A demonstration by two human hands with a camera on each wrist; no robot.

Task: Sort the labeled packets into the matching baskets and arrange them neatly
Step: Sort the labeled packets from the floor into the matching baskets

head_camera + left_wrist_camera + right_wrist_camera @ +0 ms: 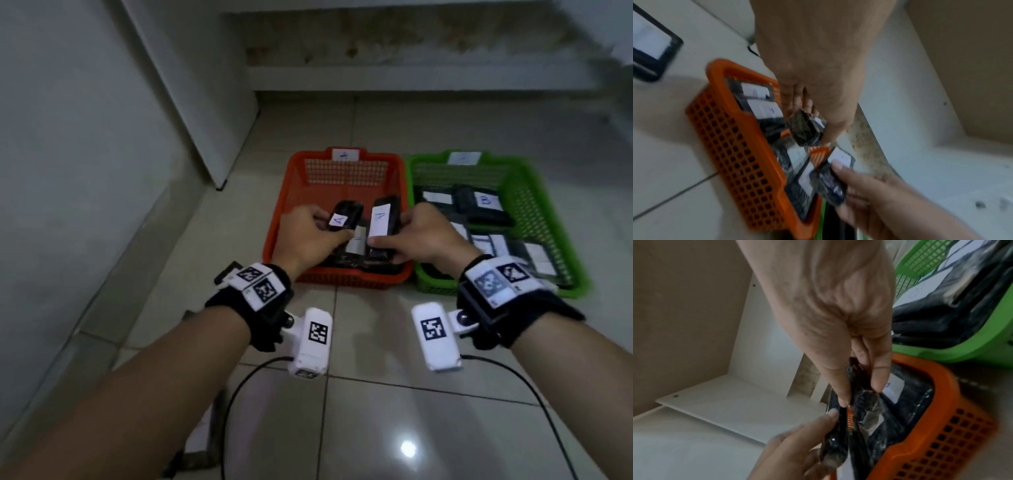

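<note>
L hand (306,236) grips a dark pkt labelled A (343,216), R hand (426,236) grips a 2nd A pkt (381,222), both held mid-frame over the orange basket (346,274) w/ more pkts inside, green basket (548,212) at right holding B pkts.

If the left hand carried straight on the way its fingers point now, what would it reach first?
The left hand points rightward across the orange basket, holding an A-labeled packet. First in its line is probably the other A-labeled packet held by the right hand, though depth between them is unclear.
</note>
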